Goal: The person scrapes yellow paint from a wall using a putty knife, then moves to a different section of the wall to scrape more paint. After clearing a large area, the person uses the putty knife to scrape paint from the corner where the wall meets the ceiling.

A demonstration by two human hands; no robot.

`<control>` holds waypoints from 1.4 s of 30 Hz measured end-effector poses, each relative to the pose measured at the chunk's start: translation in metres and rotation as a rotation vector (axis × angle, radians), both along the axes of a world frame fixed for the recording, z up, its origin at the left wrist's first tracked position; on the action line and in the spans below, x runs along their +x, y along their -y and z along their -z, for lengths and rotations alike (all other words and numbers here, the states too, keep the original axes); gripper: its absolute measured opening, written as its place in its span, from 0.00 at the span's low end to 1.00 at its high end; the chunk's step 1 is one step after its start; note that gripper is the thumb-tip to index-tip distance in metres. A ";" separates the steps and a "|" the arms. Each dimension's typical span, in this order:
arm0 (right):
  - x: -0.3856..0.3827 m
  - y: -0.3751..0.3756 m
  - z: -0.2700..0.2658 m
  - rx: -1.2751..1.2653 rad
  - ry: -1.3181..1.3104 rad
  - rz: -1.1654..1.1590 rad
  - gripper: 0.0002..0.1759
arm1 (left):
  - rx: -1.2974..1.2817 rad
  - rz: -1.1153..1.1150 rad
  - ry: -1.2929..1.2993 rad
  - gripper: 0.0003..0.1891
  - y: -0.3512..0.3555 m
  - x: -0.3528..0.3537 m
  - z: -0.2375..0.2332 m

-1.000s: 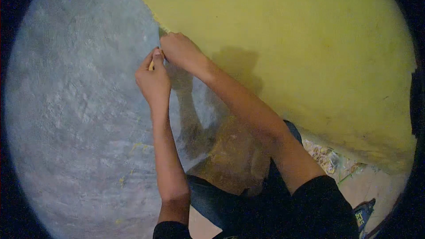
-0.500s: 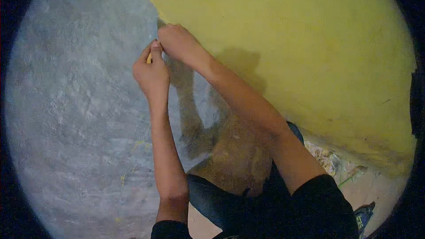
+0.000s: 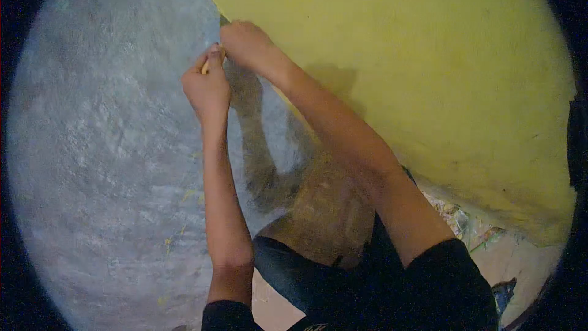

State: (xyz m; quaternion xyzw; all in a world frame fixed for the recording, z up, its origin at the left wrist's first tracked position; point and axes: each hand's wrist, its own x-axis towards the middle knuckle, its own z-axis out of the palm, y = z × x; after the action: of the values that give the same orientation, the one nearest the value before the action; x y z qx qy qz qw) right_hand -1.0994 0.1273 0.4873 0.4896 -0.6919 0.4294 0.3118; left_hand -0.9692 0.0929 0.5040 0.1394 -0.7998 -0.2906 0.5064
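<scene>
My left hand is closed in a pinch around a small yellow strip, which shows between the thumb and fingers. Its fingertips almost meet my right hand, which is curled closed just above and to the right. The right fingertips are turned away, so what they grip is hidden. Both hands are at the line where a broad yellow sheet borders a mottled grey surface. My right forearm crosses over the sheet's edge, while my left forearm lies above the grey side.
My bent leg in dark trousers is below the arms. Crumpled litter lies on the pale floor beyond the sheet's creased lower edge. A dark object sits at lower right. Shadows of my arms fall across both surfaces.
Both hands appear slightly higher in view, and the left forearm has shifted a little left. The yellow strip in my left hand now slants more toward my right hand. The view itself has shifted slightly.
</scene>
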 end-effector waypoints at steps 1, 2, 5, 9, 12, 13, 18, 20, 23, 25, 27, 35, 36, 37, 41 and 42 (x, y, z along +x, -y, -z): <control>-0.002 0.004 0.003 0.001 0.014 -0.004 0.10 | 0.030 -0.072 0.031 0.17 -0.002 0.000 0.000; -0.004 0.005 -0.001 0.012 -0.028 0.014 0.10 | 0.057 -0.138 0.059 0.17 -0.004 -0.002 0.000; 0.017 0.007 0.011 0.022 -0.015 0.015 0.12 | -0.073 -0.094 0.045 0.18 0.017 0.003 0.011; 0.057 -0.008 0.030 0.198 0.189 0.094 0.14 | -0.008 -0.136 0.134 0.20 0.004 0.031 0.038; 0.082 -0.006 0.079 0.140 0.217 0.164 0.18 | -0.003 -0.051 0.165 0.19 -0.014 0.051 0.073; 0.084 0.004 0.101 -0.006 0.206 0.145 0.20 | -0.016 -0.039 0.169 0.19 -0.014 0.054 0.085; 0.079 0.015 0.121 -0.182 0.188 0.095 0.25 | -0.084 -0.107 0.152 0.17 -0.018 0.048 0.103; 0.060 0.015 0.106 -0.028 0.173 0.160 0.25 | -0.048 -0.108 0.213 0.17 -0.008 0.024 0.087; 0.052 0.014 0.101 -0.094 0.166 0.201 0.24 | -0.050 -0.087 0.233 0.17 0.003 0.021 0.089; 0.054 0.004 0.101 -0.064 0.219 0.166 0.24 | -0.088 -0.054 0.177 0.17 -0.001 0.019 0.096; 0.054 -0.002 0.108 -0.017 0.143 0.140 0.25 | -0.029 -0.018 0.035 0.17 -0.016 0.020 0.108; 0.040 0.003 0.126 -0.034 0.162 0.173 0.27 | -0.082 -0.068 0.117 0.18 -0.019 0.008 0.118; 0.040 0.006 0.130 -0.068 0.117 0.232 0.27 | -0.112 -0.047 0.085 0.18 -0.017 0.007 0.123; 0.040 0.012 0.135 -0.067 0.136 0.229 0.27 | -0.114 -0.050 0.104 0.18 -0.010 0.011 0.127; 0.050 0.007 0.133 -0.036 0.212 0.146 0.27 | -0.111 -0.107 0.221 0.18 -0.021 0.023 0.116; 0.050 0.003 0.131 -0.067 0.228 0.115 0.27 | -0.150 -0.128 0.231 0.18 -0.022 0.022 0.115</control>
State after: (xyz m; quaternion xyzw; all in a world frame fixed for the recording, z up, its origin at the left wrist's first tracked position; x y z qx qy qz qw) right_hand -1.0492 0.1246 0.3562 0.3862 -0.7350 0.4867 0.2713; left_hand -0.9470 0.1148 0.3885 0.1843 -0.8618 -0.1790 0.4374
